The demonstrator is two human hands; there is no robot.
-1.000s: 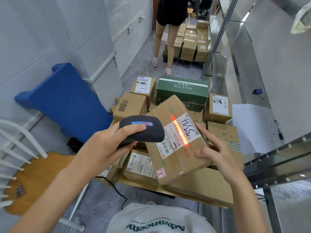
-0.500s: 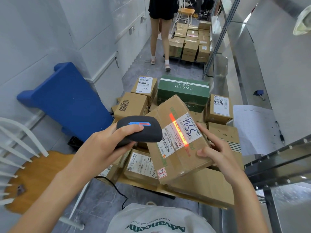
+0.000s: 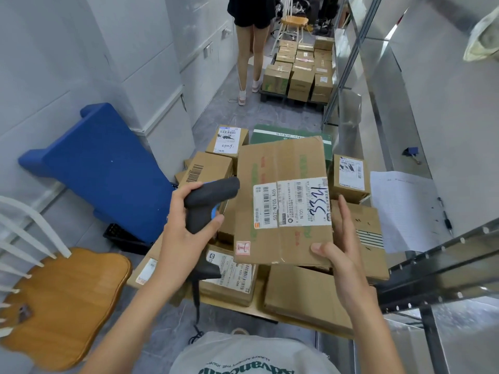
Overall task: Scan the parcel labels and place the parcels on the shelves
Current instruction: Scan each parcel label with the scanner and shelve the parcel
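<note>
Above a heap of brown cardboard parcels (image 3: 237, 282), a flat brown cardboard parcel with a white label marked 3321 (image 3: 282, 201) is held at its near right corner by the right hand (image 3: 341, 255), thumb on top. A dark grey handheld scanner (image 3: 206, 203) is gripped by the left hand (image 3: 189, 238), fingers curled round its handle, just left of the parcel.

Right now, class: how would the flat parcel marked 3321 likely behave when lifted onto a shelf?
The flat parcel probably feels light: the right hand supports it alone at one corner. Its creased, dented cardboard suggests it may flex somewhat. Being flat, it should lie stable, unlikely to roll or tip.
</note>
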